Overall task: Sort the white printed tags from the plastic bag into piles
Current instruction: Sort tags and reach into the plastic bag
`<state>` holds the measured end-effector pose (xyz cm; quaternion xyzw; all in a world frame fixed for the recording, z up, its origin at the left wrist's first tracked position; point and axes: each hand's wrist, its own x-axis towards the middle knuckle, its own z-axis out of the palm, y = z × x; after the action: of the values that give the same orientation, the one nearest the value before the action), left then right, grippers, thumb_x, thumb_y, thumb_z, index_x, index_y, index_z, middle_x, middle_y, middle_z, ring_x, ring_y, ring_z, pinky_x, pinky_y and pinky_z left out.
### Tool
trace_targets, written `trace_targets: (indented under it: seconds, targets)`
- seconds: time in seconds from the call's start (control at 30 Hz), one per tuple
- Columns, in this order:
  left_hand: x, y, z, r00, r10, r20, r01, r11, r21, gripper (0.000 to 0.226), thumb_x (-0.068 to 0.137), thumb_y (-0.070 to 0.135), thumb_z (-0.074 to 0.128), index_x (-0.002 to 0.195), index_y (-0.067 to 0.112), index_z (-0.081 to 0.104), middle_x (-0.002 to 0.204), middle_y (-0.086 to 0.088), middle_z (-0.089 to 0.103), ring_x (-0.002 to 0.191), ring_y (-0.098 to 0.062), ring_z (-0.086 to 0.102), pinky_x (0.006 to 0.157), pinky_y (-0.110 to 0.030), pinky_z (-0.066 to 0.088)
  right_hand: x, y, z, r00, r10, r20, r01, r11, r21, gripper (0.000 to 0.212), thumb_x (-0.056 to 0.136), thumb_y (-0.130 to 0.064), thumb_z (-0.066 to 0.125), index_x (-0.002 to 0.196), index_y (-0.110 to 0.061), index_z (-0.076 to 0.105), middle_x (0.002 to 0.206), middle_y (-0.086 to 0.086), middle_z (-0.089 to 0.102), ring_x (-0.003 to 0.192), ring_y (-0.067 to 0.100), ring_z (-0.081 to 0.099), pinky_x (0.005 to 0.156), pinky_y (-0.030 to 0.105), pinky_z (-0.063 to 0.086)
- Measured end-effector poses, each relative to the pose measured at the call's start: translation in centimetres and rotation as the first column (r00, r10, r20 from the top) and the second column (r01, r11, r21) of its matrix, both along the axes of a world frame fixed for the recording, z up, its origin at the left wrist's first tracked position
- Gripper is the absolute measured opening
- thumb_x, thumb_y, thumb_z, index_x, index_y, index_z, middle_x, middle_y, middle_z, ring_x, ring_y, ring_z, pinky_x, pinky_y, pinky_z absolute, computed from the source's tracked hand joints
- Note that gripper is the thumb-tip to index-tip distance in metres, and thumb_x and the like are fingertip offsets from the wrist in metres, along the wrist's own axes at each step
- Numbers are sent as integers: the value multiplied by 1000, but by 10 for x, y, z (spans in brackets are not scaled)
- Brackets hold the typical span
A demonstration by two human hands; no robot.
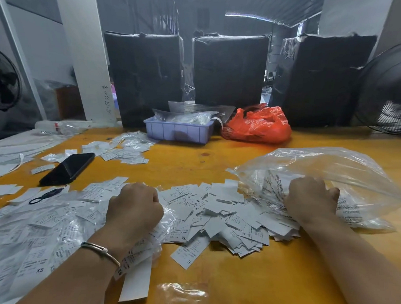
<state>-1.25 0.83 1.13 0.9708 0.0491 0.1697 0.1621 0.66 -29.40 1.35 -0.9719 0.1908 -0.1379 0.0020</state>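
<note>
White printed paper tags are lying mostly unsorted across the lower centre of the yellow desk. Right hand is gripping the clear plastic bag, some tags inside; left hand is clutching crinkled plastic among tags. Small pile at upper left.

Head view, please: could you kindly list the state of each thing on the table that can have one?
Plastic bag: open, lying on its side, tags spilling out.
Tags: loose heap, unsorted.
Left hand: fist curled, resting on tags.
Right hand: curled, gripping bag and tags at its mouth.
Phone: screen dark, lying flat.
Tray: upright, filled with clear bags.
Red bag: crumpled.
</note>
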Motion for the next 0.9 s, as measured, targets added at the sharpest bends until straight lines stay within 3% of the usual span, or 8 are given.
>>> trace_targets:
  seconds: [0.13, 0.3, 0.4, 0.53, 0.7, 0.77, 0.83, 0.9]
  targets:
    - [4, 2, -1, 1000, -13, 24, 13, 1000, 17, 18, 82, 15, 52, 72, 29, 58, 89, 10, 48, 94, -16, 40, 73, -32, 35, 4, -4, -2, 997, -7, 72, 7, 1000, 9, 13, 86, -12, 55, 88, -18, 66, 95, 3, 60, 99, 27, 51, 94, 42, 32]
    - [7, -1, -6, 996, -89, 24, 89, 996, -12, 13, 85, 21, 53, 78, 31, 57, 98, 10, 45, 100, -13, 36, 80, -34, 38, 5, -7, -4, 994, 12, 105, -14, 1000, 18, 17, 85, -13, 53, 93, -20, 66, 97, 2, 61, 97, 26, 52, 89, 38, 32]
    - [6, -3, -7, 987, -145, 64, 148, 988, -42, 13, 86, 20, 55, 80, 30, 58, 103, 10, 48, 106, -14, 39, 86, -35, 41, 6, -7, -3, 979, 24, 204, -40, 997, 72, 14, 82, -15, 55, 92, -16, 65, 98, 4, 60, 92, 27, 53, 85, 36, 36]
    - [2, -8, -6, 938, -316, 145, 329, 942, -73, 12, 85, 18, 61, 85, 30, 63, 109, 12, 52, 111, -9, 39, 83, -26, 33, 8, -8, -4, 989, 11, 146, -26, 994, 104, 22, 89, -19, 53, 109, -13, 61, 113, 9, 59, 106, 30, 52, 91, 37, 39]
    - [-7, -16, -7, 767, -640, 43, 640, 759, -118, 12, 87, 28, 66, 94, 38, 66, 117, 26, 51, 119, 9, 32, 90, -9, 27, 9, -11, -6, 992, -2, 128, -11, 995, 100, 15, 88, -15, 56, 92, -18, 69, 103, 6, 65, 98, 29, 55, 90, 36, 44]
    - [-7, -18, -8, 740, -671, 33, 669, 732, -131, 15, 87, 33, 68, 101, 37, 67, 118, 30, 49, 121, 12, 29, 90, -6, 27, 9, -11, -7, 979, 7, 202, -33, 992, 125, 16, 87, -15, 56, 83, -22, 70, 98, 2, 65, 91, 25, 53, 85, 34, 40]
    - [-6, -17, -9, 741, -671, 40, 669, 730, -141, 19, 86, 36, 69, 105, 37, 66, 118, 31, 49, 122, 13, 29, 90, -7, 28, 8, -10, -7, 953, -5, 304, -39, 989, 140, 21, 86, -16, 55, 72, -22, 69, 91, 0, 65, 82, 22, 47, 71, 31, 35]
    - [-6, -17, -9, 747, -663, 44, 661, 735, -150, 21, 85, 37, 69, 105, 37, 66, 117, 31, 50, 121, 13, 31, 89, -8, 30, 8, -8, -5, 932, -7, 362, -34, 994, 106, 23, 87, -18, 52, 72, -20, 69, 87, 2, 65, 85, 24, 47, 66, 30, 35]
